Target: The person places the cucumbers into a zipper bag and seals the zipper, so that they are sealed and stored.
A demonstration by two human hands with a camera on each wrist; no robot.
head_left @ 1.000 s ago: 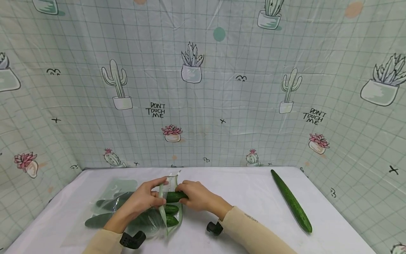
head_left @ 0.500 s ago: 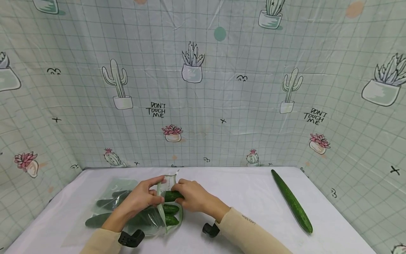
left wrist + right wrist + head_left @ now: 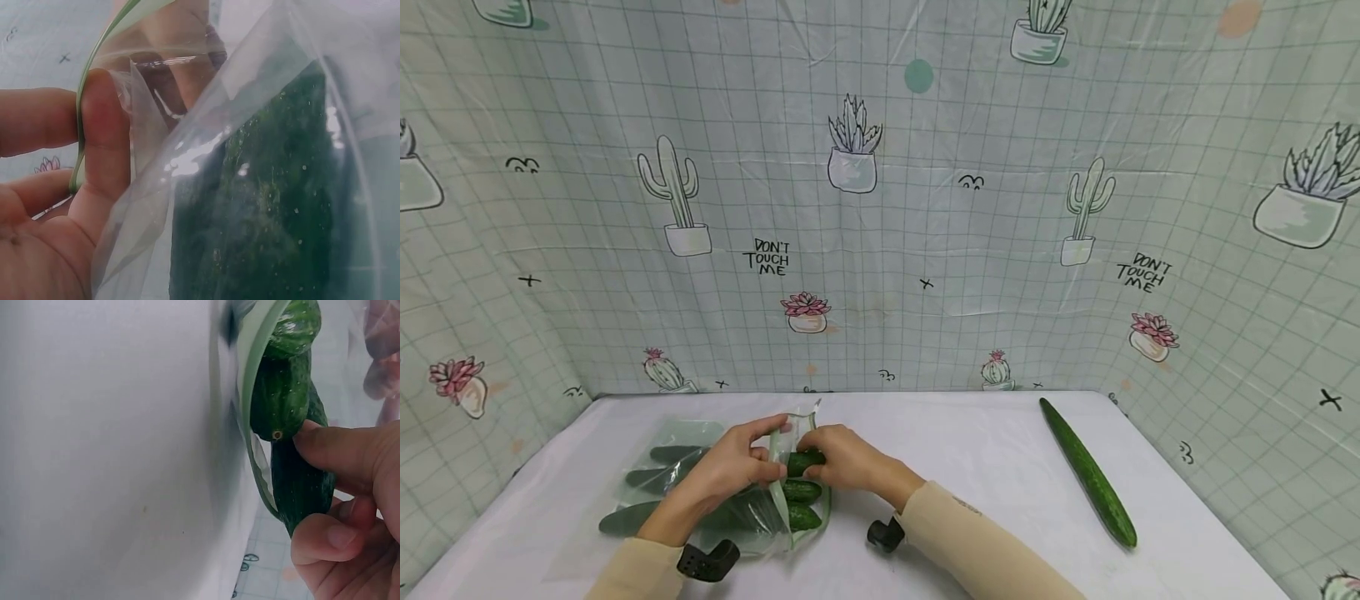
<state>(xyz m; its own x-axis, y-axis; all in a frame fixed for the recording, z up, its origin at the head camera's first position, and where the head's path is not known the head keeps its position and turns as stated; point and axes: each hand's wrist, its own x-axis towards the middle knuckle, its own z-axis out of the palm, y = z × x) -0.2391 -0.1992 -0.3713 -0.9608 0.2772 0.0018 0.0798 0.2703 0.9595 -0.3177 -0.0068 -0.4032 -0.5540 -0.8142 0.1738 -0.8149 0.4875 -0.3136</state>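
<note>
A clear zip bag [image 3: 752, 533] with a pale green edge lies on the table at the left, its mouth towards the right. Two cucumbers [image 3: 805, 517] lie inside with their ends showing at the opening. My left hand [image 3: 733, 467] pinches the bag's rim between thumb and fingers; the left wrist view shows the green edge [image 3: 80, 140] between the fingers. With my right hand [image 3: 846, 458] I grip the end of a third cucumber [image 3: 303, 487], most of which is inside the bag. In the right wrist view, thumb and fingers sit around that end.
Another cucumber [image 3: 1088, 472] lies alone on the right side of the white-covered table [image 3: 985, 517]. A patterned cloth [image 3: 895, 250] hangs behind and along both sides of the table. Dark wrist cameras [image 3: 709, 562] sit below the sleeves.
My right hand has moved left, and the cucumber it grips has slid further into the bag. My left hand has shifted slightly left, still holding the rim.
</note>
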